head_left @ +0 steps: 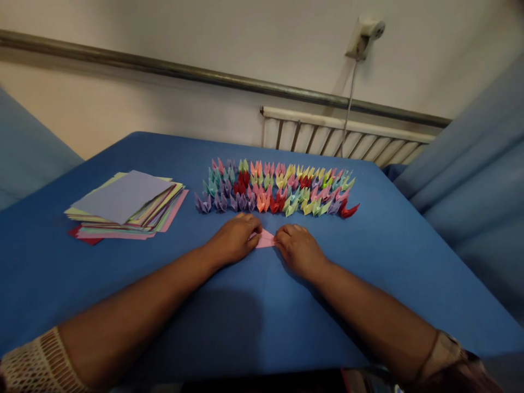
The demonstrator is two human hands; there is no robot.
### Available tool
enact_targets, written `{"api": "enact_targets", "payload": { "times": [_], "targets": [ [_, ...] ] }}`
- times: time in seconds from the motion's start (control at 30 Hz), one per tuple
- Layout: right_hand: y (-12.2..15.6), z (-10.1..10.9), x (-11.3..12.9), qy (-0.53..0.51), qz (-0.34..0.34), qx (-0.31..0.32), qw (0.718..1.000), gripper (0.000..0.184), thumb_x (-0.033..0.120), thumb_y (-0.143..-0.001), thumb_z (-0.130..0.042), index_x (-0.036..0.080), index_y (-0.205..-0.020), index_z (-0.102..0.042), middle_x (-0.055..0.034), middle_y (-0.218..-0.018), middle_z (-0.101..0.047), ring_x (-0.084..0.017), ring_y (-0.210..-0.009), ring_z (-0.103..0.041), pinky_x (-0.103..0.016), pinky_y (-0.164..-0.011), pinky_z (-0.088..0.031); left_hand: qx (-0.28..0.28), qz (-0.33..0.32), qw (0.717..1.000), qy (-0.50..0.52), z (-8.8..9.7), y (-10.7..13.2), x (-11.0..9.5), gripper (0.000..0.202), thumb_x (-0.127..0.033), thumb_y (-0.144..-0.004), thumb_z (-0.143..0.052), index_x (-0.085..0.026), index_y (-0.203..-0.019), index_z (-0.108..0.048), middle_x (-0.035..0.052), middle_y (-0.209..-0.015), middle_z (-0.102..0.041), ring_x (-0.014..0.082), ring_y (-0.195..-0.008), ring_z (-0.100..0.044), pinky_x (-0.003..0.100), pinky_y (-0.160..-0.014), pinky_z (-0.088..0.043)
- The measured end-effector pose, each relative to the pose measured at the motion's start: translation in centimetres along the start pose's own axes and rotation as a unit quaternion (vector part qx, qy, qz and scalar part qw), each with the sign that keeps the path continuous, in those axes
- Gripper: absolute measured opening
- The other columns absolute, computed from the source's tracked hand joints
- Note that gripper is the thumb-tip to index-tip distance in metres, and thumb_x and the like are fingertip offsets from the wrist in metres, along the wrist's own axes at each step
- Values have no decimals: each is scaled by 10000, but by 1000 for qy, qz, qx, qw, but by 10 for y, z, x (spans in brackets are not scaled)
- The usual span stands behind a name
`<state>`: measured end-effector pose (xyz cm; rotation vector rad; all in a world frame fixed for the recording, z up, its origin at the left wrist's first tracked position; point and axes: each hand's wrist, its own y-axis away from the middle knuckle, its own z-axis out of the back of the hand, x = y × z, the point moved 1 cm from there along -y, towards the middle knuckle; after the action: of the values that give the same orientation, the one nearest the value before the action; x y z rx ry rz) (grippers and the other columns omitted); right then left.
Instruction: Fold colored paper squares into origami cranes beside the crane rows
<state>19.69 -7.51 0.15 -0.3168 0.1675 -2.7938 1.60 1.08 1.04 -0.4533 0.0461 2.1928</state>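
Note:
A small pink folded paper (265, 239) lies on the blue table (262, 305) between my two hands. My left hand (234, 238) has its fingers curled and pressed on the paper's left end. My right hand (298, 249) pinches the paper's right end, fingers closed. Just beyond my hands, rows of many small coloured folded paper cranes (276, 188) stand on the table.
A stack of coloured square paper sheets (126, 206), a lilac sheet on top, lies at the left of the table. Behind the table are a wall rail, a radiator (339, 136) and a hanging cord (350, 93). Blue curtains hang at both sides.

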Motion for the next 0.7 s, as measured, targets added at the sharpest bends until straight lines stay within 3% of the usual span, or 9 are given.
{"api": "enact_targets", "payload": {
  "times": [0.3,0.5,0.6,0.7],
  "targets": [
    [-8,-6,-8,3,2,7,1000,239,140,-947,-452,190,-1062,-655,-75,-1033,-626,-208,-926,-550,-334,-832,-425,62,44,996,47,15,5,-10,236,-222,-848,-493,-206,-1008,-667,39,-916,-691,189,-800,-616,277,-686,-435],
    [-6,-10,1,-69,2,-22,997,195,220,-972,-456,143,-1039,-623,-92,-1000,-618,-198,-923,-559,-323,-846,-438,67,97,992,38,17,9,-13,200,-270,-823,-528,-208,-937,-680,17,-783,-690,169,-673,-600,248,-570,-383],
    [-4,-6,4,-75,43,-8,996,195,200,-968,-457,155,-1017,-641,-95,-1021,-625,-194,-953,-565,-326,-864,-433,87,115,988,59,19,12,-14,182,-298,-825,-532,-199,-868,-679,13,-747,-687,166,-651,-596,241,-548,-374],
    [0,2,5,-88,91,3,992,217,280,-971,-479,161,-1023,-652,-96,-1063,-632,-198,-1007,-567,-337,-899,-426,113,108,986,55,23,16,-14,162,-297,-816,-548,-203,-835,-680,10,-723,-677,167,-632,-588,245,-539,-370]
  ]
}}
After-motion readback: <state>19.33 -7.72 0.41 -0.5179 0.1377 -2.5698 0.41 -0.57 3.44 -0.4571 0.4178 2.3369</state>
